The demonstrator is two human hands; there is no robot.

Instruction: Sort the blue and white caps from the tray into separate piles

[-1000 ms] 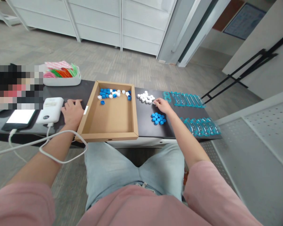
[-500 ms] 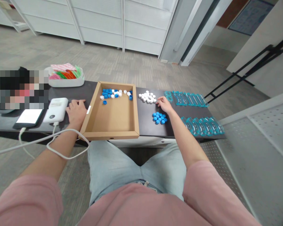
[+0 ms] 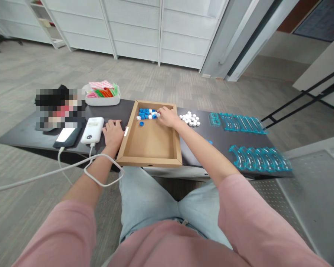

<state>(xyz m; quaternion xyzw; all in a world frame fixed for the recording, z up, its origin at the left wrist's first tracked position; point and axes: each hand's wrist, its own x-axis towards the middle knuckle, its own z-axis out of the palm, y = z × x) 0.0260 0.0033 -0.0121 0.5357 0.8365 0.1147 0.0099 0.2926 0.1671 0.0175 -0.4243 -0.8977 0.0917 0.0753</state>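
My right hand (image 3: 167,116) reaches into a shallow cardboard box (image 3: 150,161), its fingers bent together over small blue and white cap-like pieces (image 3: 145,114) at the back. Whatever is between its fingertips is too small to make out. One blue piece (image 3: 141,124) lies apart from that group. Flat on the dark table beside the box's left wall, my left hand (image 3: 113,133) is open, its fingers spread. White pieces (image 3: 190,118) form a pile right of the box. My right forearm mostly hides a group of blue pieces (image 3: 209,142).
Clear teal plastic parts (image 3: 243,123) lie in two rows on the table's right side. To the left are a white power bank (image 3: 92,130) with a cable (image 3: 102,184) looping over my left forearm, a phone (image 3: 68,135), and a white tub (image 3: 103,101) of colourful strips.
My right hand has moved left from the white pile into the box. My left hand stays beside the box. The camera view has shifted, so everything sits farther right.
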